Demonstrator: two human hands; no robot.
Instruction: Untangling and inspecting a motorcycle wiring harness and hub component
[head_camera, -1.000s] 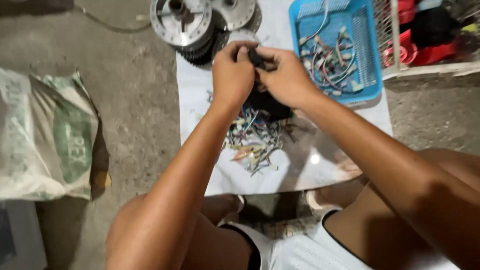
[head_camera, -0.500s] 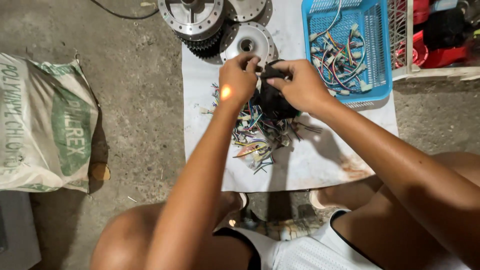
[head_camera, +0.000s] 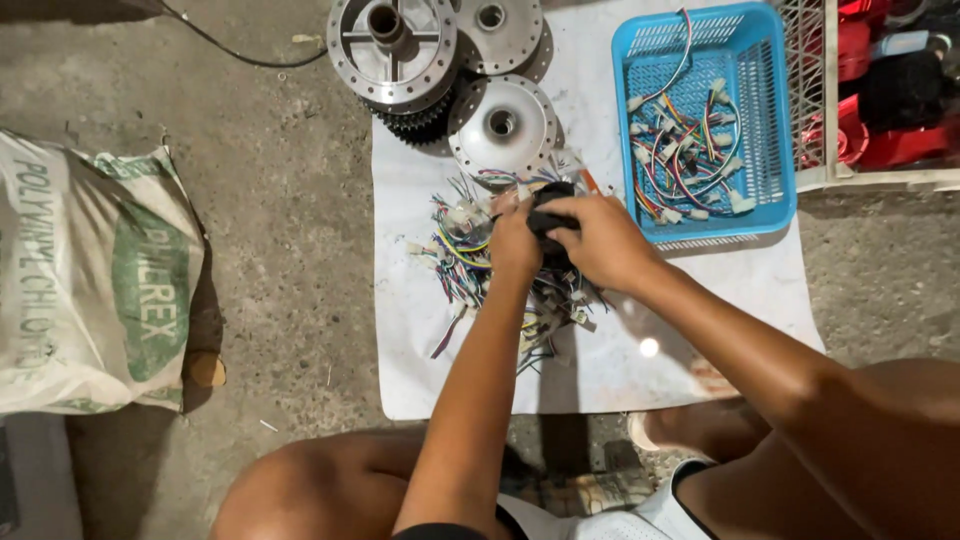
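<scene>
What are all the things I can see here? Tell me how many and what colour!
white sheet: one, white, spread on the ground
metal wheel hubs: three, silver-grey, top of the sheet
gear: one, dark, partly under the hubs
loose wires: a heap, many colours, middle of the sheet
basket: one, blue, right of the hubs
wires in basket: a bunch, many colours
sack: one, white and green, on the left
cable: one, black, top left
red parts: several, behind a white rack, top right
black part: one, held in both hands
left hand: gripping the black part
right hand: gripping the black part
</scene>
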